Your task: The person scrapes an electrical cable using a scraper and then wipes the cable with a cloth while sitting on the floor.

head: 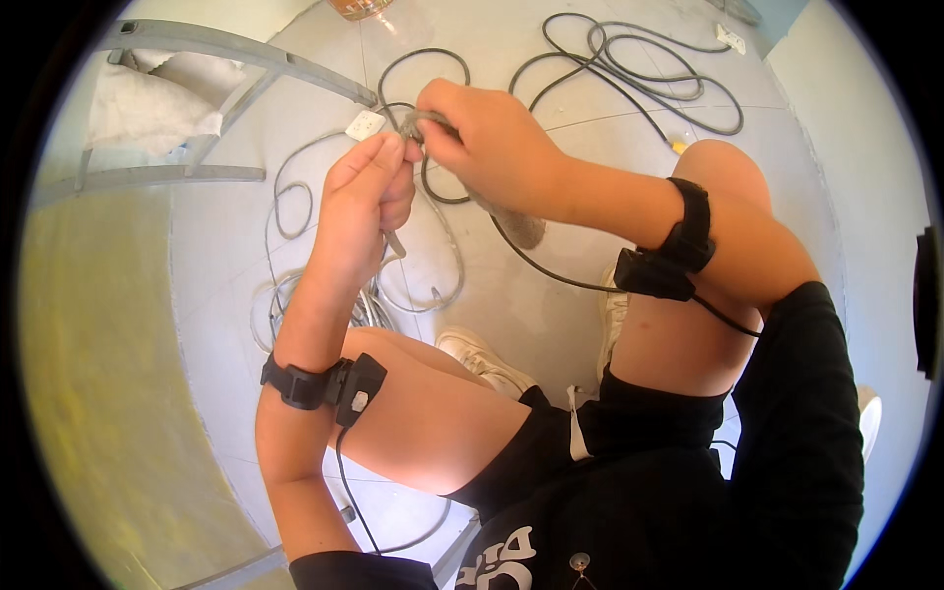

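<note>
At the upper middle, my left hand [372,181] and my right hand [483,136] meet around a greyish cord or twisted cloth [408,127]; its exact kind cannot be told. My left fist closes on its lower part, and my right thumb and fingers pinch it just above and to the right. A pale flat end [395,243] sticks out beneath my left fist. A brown-grey fabric-like piece [520,227] hangs below my right hand. Behind the hands, a black cable [424,51] loops on the floor, near a white power socket block [366,125].
A metal ladder-like frame [221,46] with a pale cloth [147,103] lies at upper left. More black cable [664,77] coils at upper right, near another white socket block [730,38]. Grey cable [369,310] is bundled left of my shoes [483,361]. A wall [863,147] rises at right.
</note>
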The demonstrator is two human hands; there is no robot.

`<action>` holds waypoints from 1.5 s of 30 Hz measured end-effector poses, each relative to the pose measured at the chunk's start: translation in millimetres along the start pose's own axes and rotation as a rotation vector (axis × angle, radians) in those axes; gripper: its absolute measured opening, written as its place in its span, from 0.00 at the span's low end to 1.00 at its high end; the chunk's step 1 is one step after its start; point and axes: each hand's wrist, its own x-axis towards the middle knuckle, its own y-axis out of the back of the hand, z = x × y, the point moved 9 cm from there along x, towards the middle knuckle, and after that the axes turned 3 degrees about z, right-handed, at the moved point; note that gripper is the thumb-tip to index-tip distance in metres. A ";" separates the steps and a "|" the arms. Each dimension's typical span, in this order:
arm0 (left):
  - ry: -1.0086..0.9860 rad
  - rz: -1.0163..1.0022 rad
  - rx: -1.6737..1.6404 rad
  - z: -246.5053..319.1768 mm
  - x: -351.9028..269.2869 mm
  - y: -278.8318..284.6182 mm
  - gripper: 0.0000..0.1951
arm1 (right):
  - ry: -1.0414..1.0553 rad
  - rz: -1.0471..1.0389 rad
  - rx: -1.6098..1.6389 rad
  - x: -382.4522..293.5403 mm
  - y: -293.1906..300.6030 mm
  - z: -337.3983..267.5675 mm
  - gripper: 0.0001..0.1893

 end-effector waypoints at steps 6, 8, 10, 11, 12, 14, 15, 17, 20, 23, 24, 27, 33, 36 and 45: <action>0.009 0.021 0.015 3.2 -3.7 2.7 0.10 | -0.101 -0.044 -0.068 11.0 -6.4 25.6 0.08; -0.015 0.021 0.024 8.5 -3.2 5.5 0.10 | -0.080 -0.046 -0.051 11.9 -5.8 19.4 0.08; -0.025 0.020 0.022 6.1 -3.6 6.3 0.11 | 0.013 -0.060 -0.009 5.5 -5.3 -1.0 0.07; -0.025 0.012 0.020 4.3 -2.8 5.4 0.11 | -0.009 -0.057 -0.038 6.7 -6.6 3.8 0.07; -0.023 -0.003 0.017 3.2 -1.8 2.7 0.11 | -0.036 -0.051 -0.071 9.4 -6.6 11.3 0.07; -0.005 -0.013 0.013 -1.1 -2.6 -0.6 0.11 | -0.067 -0.066 -0.121 12.4 -7.2 24.2 0.07; 0.001 -0.019 0.012 -1.1 -2.5 -1.8 0.11 | -0.069 -0.084 -0.140 15.4 -6.9 26.1 0.07; -0.045 -0.005 0.018 6.9 -4.3 -2.3 0.11 | -0.052 -0.089 -0.133 16.3 -4.4 24.8 0.07; -0.083 -0.013 0.015 10.9 -4.3 -1.6 0.11 | -0.016 -0.063 -0.057 12.6 -0.1 6.8 0.08; -0.072 -0.009 0.017 10.8 -4.5 -7.1 0.11 | -0.085 -0.066 -0.038 10.8 0.2 17.6 0.09; -0.065 -0.006 0.025 11.4 -3.5 -8.2 0.11 | -0.138 -0.080 -0.049 14.1 -1.5 26.9 0.09; -0.087 0.006 0.044 14.6 -4.9 -7.3 0.11 | -0.189 -0.029 -0.006 10.2 -0.9 31.0 0.09; -0.085 -0.022 0.033 16.5 -6.2 -10.3 0.11 | -0.236 -0.078 -0.001 10.0 -6.5 38.4 0.11; -0.102 -0.028 0.003 15.3 -5.6 -5.9 0.11 | -0.292 -0.118 -0.049 14.5 -11.6 61.5 0.11; -0.157 0.172 0.111 17.3 -1.6 18.8 0.10 | -0.400 -0.290 0.429 -3.7 -11.2 37.3 0.15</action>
